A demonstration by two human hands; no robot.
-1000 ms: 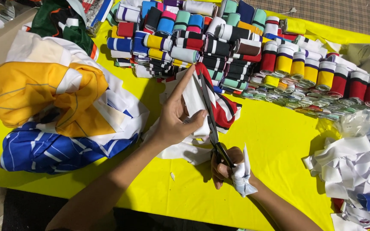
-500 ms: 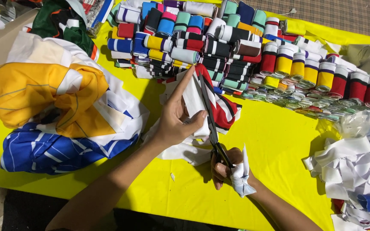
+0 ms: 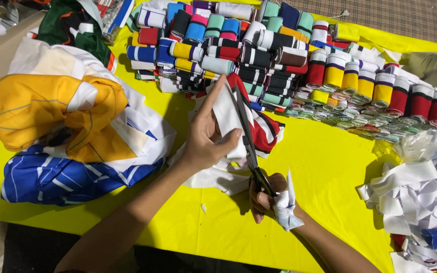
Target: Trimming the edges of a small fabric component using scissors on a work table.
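My left hand (image 3: 206,136) grips a white piece of fabric (image 3: 228,119) with red, black and white stripes along its right side (image 3: 266,134), held up over the yellow table cover (image 3: 324,167). My right hand (image 3: 266,197) is closed on the handles of black scissors (image 3: 246,136), whose blades run up along the white fabric's edge. A scrap of white cloth (image 3: 285,205) is also tucked in the right hand. More white fabric (image 3: 211,177) lies under both hands.
Several rolls of striped ribbing in many colours (image 3: 259,45) are stacked across the back. A heap of yellow, white and blue garments (image 3: 72,126) lies at the left. White and blue fabric scraps (image 3: 421,202) pile up at the right, near clear plastic (image 3: 426,144).
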